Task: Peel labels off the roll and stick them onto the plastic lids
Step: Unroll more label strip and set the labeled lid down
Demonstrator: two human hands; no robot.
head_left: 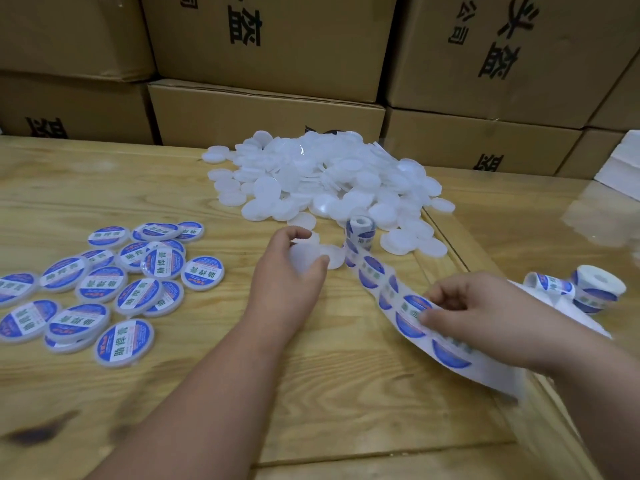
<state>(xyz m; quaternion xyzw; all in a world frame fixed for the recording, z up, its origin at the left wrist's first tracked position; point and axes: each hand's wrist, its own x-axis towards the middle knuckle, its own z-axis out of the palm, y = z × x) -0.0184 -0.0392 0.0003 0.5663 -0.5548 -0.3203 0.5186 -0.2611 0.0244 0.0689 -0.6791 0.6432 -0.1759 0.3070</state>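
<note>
- Holding the label strip [398,299], the right hand [485,313] pinches one blue label between curled fingers and thumb; this strip runs from the hand up to the small roll [360,233], which stands upright just in front of the pile of plain lids [329,178]
- The left hand [291,268], left of the roll, has its fingers curled around one plain white lid [303,259]
- The labelled lids [104,285] lie scattered on the wooden table [346,393], well to the left of the roll
- Two more label rolls [585,289] lie far right of it
- Cardboard boxes [277,46] are stacked behind the pile
</note>
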